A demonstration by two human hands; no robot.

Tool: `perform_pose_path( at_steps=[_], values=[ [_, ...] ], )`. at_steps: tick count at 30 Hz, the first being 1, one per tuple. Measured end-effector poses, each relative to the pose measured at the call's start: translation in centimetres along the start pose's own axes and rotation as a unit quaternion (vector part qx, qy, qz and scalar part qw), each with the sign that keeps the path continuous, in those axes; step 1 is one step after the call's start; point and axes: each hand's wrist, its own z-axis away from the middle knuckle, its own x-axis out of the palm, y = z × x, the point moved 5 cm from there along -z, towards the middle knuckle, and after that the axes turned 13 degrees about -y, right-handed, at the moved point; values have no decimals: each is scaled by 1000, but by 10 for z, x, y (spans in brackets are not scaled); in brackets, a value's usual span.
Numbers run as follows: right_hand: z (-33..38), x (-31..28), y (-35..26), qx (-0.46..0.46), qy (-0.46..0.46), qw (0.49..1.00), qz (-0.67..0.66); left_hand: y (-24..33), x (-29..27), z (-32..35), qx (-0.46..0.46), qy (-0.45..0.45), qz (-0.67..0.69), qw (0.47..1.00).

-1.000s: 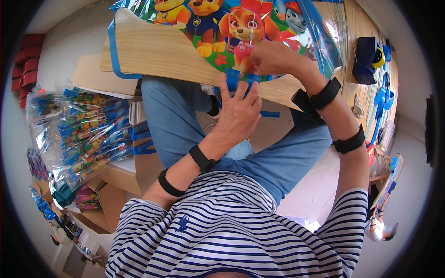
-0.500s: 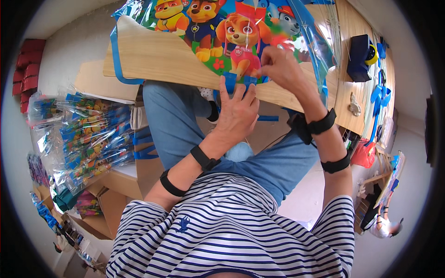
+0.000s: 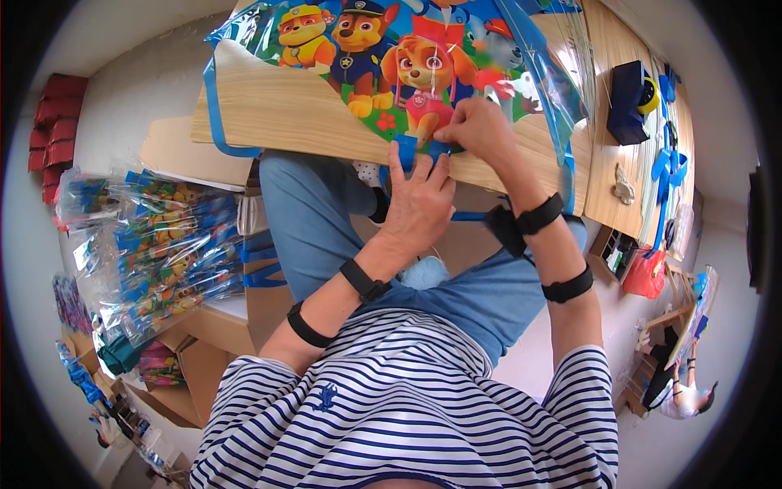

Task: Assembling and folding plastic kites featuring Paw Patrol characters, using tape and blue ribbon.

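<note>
A glossy plastic sheet (image 3: 371, 61) printed with cartoon dogs lies on the wooden table, with blue ribbon (image 3: 213, 102) along its sides. At the sheet's near edge, two short blue ribbon ends (image 3: 406, 149) show by the table edge. My left hand (image 3: 415, 204) has its fingers stretched and slightly apart, their tips touching these ends. My right hand (image 3: 482, 134) comes in from the right with thumb and forefinger pinched on the blue ribbon (image 3: 440, 148) at the sheet's edge. The thumb of my left hand is partly hidden.
To the left, a pile of similar printed sheets (image 3: 175, 244) in clear plastic lies on cardboard boxes (image 3: 216, 330). On the table's right are a dark blue box (image 3: 627, 102), a tan lump (image 3: 624, 186) and more ribbon. Another person (image 3: 688, 399) is at the far right.
My right hand has come down and left, to the ribbon at the sheet's near edge. My left hand stays in nearly the same place. The view has shifted slightly.
</note>
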Motion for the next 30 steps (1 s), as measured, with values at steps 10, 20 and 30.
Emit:
perform_pose_path(
  at_steps=[10, 20, 30],
  values=[
    [22, 6, 0, -111, 110, 988, -3, 4, -2, 11, -2, 3, -2, 1000],
    [40, -46, 77, -9, 217, 964, 155, -9, -53, 11, 48, 28, 26, 998],
    [12, -73, 124, 86, 192, 936, 282, -31, -22, 35, -32, -56, -52, 997]
  ],
)
